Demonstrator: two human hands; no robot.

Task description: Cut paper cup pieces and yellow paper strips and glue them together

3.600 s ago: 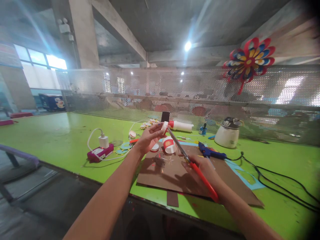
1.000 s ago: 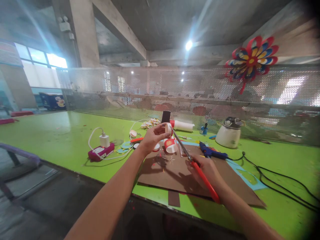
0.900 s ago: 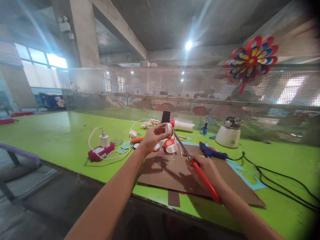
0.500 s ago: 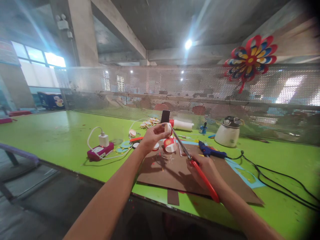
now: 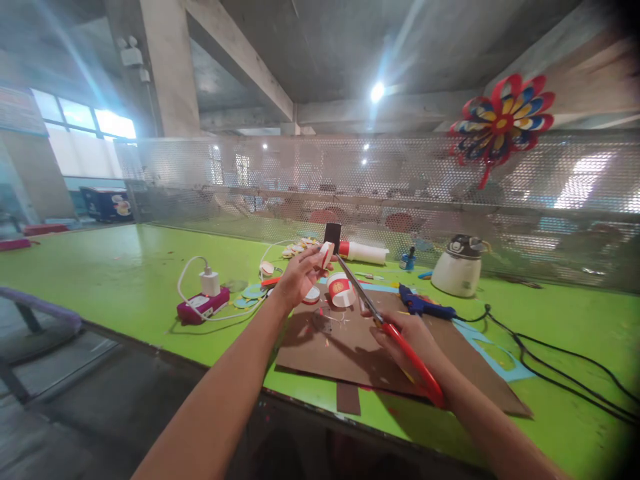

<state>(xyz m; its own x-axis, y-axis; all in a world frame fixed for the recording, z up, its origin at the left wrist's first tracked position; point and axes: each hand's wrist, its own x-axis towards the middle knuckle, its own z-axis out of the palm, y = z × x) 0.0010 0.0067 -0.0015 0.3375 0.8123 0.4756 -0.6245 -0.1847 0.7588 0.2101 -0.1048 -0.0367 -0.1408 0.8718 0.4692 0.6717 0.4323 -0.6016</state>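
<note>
My left hand pinches a small white paper ring with some red on it, held up above the brown board. My right hand is wrapped round the red handles of a pair of scissors. The long blades point up and left, their tips close to the ring but apart from it. Below the blades stands a cut piece of red and white paper cup with a gold emblem. Beside my left wrist lies a white round piece.
To the right are a blue glue gun with a black cable, light-blue paper scraps and a white kettle-shaped jug. A stack of paper cups lies behind. On the left sits a purple power strip. A mesh screen borders the table's back.
My left hand has drawn slightly left with the paper ring and turned it. The scissors' tips now sit away from the ring, where before they reached it.
</note>
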